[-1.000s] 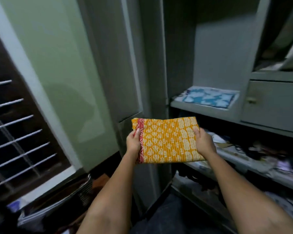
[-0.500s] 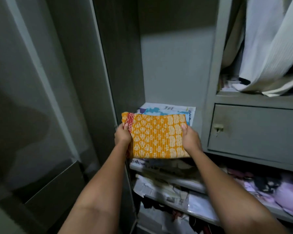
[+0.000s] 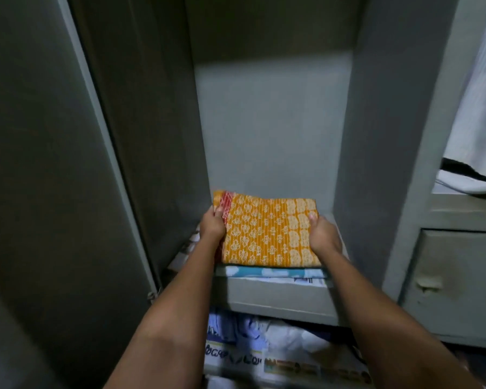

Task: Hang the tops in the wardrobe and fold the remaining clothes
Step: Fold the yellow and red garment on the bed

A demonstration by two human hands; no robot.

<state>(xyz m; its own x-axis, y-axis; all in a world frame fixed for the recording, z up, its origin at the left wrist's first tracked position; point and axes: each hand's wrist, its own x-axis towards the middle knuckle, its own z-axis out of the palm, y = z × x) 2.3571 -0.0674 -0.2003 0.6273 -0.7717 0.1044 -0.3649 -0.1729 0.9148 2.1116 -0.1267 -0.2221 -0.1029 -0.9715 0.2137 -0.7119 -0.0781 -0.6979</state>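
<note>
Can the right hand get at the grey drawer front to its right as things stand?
Probably not yet: the right hand grips the folded yellow cloth. The path to the drawer front looks open otherwise.

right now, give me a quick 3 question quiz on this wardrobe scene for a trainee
1. True or false: both hands grip the folded orange cloth.
2. Which side of the cloth carries the red border? A) the left hand side B) the right hand side
3. Fill in: under the cloth, the shelf is lined with blue and white ____.

Key:
1. True
2. A
3. Paper
</note>
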